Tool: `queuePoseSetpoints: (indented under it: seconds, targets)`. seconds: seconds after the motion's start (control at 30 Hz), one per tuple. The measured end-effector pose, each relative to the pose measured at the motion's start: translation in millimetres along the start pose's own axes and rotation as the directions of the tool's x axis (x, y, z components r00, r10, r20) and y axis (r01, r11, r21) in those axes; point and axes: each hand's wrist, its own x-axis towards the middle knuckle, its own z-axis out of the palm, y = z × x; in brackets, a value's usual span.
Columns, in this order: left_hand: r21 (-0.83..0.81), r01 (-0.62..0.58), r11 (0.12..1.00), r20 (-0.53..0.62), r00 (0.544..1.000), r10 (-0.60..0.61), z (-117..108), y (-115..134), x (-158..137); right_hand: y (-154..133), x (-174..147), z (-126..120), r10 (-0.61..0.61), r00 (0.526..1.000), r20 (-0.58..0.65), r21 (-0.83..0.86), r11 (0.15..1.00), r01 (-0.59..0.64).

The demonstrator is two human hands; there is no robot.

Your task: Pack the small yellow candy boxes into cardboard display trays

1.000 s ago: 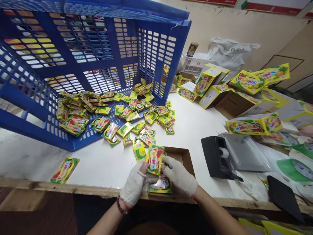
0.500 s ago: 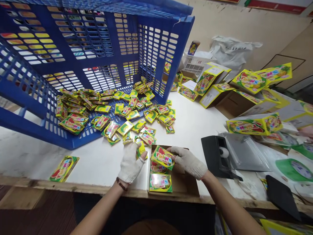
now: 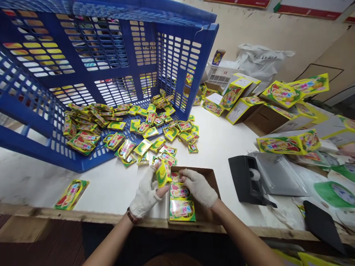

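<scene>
My left hand (image 3: 144,194), in a white fingerless glove, grips a small yellow-green box (image 3: 162,176) just left of an open brown carton (image 3: 212,179). Part of another small box shows behind the held one. My right hand (image 3: 199,187), gloved alike, reaches into the carton with bent fingers at the right edge of a fruit-printed TWINS box (image 3: 175,177) at the far end. Nearer me, a middle TWINS box (image 3: 179,191) and a front TWINS box (image 3: 182,210) lie face up in the same column along the carton's left side.
A blue plastic crate (image 3: 83,162) lies tipped, small boxes spilling onto the white table (image 3: 222,142). One flat box (image 3: 72,194) lies at left. At right are a black tape dispenser (image 3: 244,179), clear plastic sheets (image 3: 280,175) and yellow cartons (image 3: 283,140).
My right hand has lowered its small box into the carton's far end, in line with the others. My left hand has lifted its small box from the pile toward the carton.
</scene>
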Motion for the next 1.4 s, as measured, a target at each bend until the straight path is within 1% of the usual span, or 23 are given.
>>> queuePoseSetpoints:
  seconds: [0.03, 0.1, 0.13, 0.17, 0.2, 0.27, 0.3, 0.33, 0.37, 0.43, 0.5, 0.57, 0.7, 0.83, 0.9, 0.93, 1.0, 1.07, 1.1, 1.17, 1.27, 1.33, 1.4]
  targets:
    - [-0.171, 0.082, 0.982, 0.113, 0.992, -0.063, 4.4, 11.3, -0.7, -6.4, 0.8, -3.0, -0.027, 0.999, -0.040, 0.090, 0.996, 0.031]
    - [-0.405, 0.280, 0.870, 0.328, 0.933, -0.147, 14.1, 30.8, 1.0, -17.0, 4.1, -10.6, -0.109, 0.991, -0.075, 0.201, 0.972, 0.122]
    - [-0.459, 0.358, 0.813, 0.381, 0.906, -0.184, 18.4, 38.0, 2.7, -19.9, 6.0, -15.0, -0.150, 0.986, -0.073, 0.221, 0.962, 0.162]
    - [-0.475, 0.397, 0.785, 0.388, 0.895, -0.218, 21.9, 43.3, 4.4, -20.6, 7.7, -19.4, -0.172, 0.983, -0.070, 0.220, 0.958, 0.183]
    - [-0.451, 0.388, 0.804, 0.346, 0.906, -0.243, 24.1, 46.7, 5.6, -19.0, 8.9, -23.6, -0.170, 0.982, -0.078, 0.201, 0.963, 0.182]
    - [-0.241, 0.243, 0.940, 0.178, 0.963, -0.203, 25.7, 49.0, 4.6, -9.6, 9.3, -29.5, -0.108, 0.985, -0.131, 0.108, 0.987, 0.123]
    - [-0.054, 0.123, 0.991, 0.108, 0.987, -0.117, 25.7, 48.5, 2.0, -2.9, 8.8, -30.7, -0.075, 0.984, -0.162, 0.045, 0.996, 0.084]
    - [0.148, -0.016, 0.989, 0.090, 0.996, 0.003, 25.8, 47.2, -1.9, 4.4, 8.1, -30.4, -0.050, 0.982, -0.182, -0.016, 0.999, 0.048]
    - [0.325, -0.160, 0.932, 0.133, 0.983, 0.123, 26.5, 45.4, -6.9, 11.4, 7.5, -28.6, -0.032, 0.983, -0.183, -0.069, 0.997, 0.019]
    - [0.535, -0.405, 0.741, 0.304, 0.911, 0.278, 30.2, 40.7, -18.5, 22.8, 7.7, -21.4, -0.027, 0.988, -0.153, -0.167, 0.986, 0.001]
    - [0.608, -0.533, 0.588, 0.425, 0.845, 0.326, 36.0, 35.1, -28.6, 29.4, 10.4, -11.9, -0.045, 0.992, -0.122, -0.274, 0.962, 0.010]
    - [0.635, -0.563, 0.529, 0.456, 0.826, 0.332, 41.0, 28.8, -34.6, 31.8, 14.7, -2.5, -0.053, 0.995, -0.089, -0.386, 0.922, 0.014]
    - [0.596, -0.588, 0.547, 0.474, 0.807, 0.352, 44.1, 19.6, -36.9, 31.3, 20.5, 13.8, -0.032, 0.997, -0.068, -0.544, 0.839, -0.010]
    - [0.500, -0.617, 0.608, 0.452, 0.785, 0.424, 39.8, 16.2, -38.0, 24.7, 16.0, 25.6, -0.001, 1.000, -0.015, -0.601, 0.799, -0.008]
    - [0.465, -0.593, 0.658, 0.373, 0.805, 0.462, 32.8, 11.6, -35.0, 19.5, 12.1, 27.1, -0.023, 0.998, 0.066, -0.621, 0.781, 0.059]
    - [0.489, -0.551, 0.676, 0.302, 0.834, 0.461, 27.3, 7.9, -30.7, 16.9, 10.4, 26.7, -0.035, 0.994, 0.102, -0.632, 0.769, 0.092]
    - [0.632, -0.365, 0.684, 0.127, 0.919, 0.373, 11.4, -1.9, -15.5, 12.9, 8.4, 24.5, -0.033, 0.986, 0.165, -0.651, 0.747, 0.134]
    - [0.775, -0.100, 0.624, -0.044, 0.977, 0.210, -9.9, -12.2, 6.8, 10.9, 8.0, 21.4, -0.012, 0.979, 0.203, -0.655, 0.741, 0.145]
    - [0.808, 0.006, 0.589, -0.109, 0.984, 0.139, -21.6, -16.3, 18.7, 10.5, 8.3, 19.9, -0.007, 0.977, 0.214, -0.649, 0.747, 0.147]
    - [0.819, 0.108, 0.563, -0.180, 0.981, 0.073, -43.2, -20.2, 38.7, 10.4, 9.1, 17.1, -0.020, 0.977, 0.210, -0.610, 0.778, 0.147]
    - [0.789, 0.105, 0.605, -0.190, 0.979, 0.077, -60.2, -10.6, 47.4, 5.4, 9.6, 14.6, -0.163, 0.985, 0.053, -0.440, 0.882, 0.170]
    - [0.737, 0.056, 0.673, -0.170, 0.980, 0.105, -56.4, 6.6, 36.5, -5.2, 9.6, 15.8, -0.295, 0.945, -0.143, -0.271, 0.930, 0.249]
    - [0.601, -0.049, 0.798, -0.130, 0.979, 0.158, -42.7, 28.5, 17.1, -21.8, 9.8, 19.3, -0.345, 0.902, -0.260, -0.115, 0.938, 0.326]
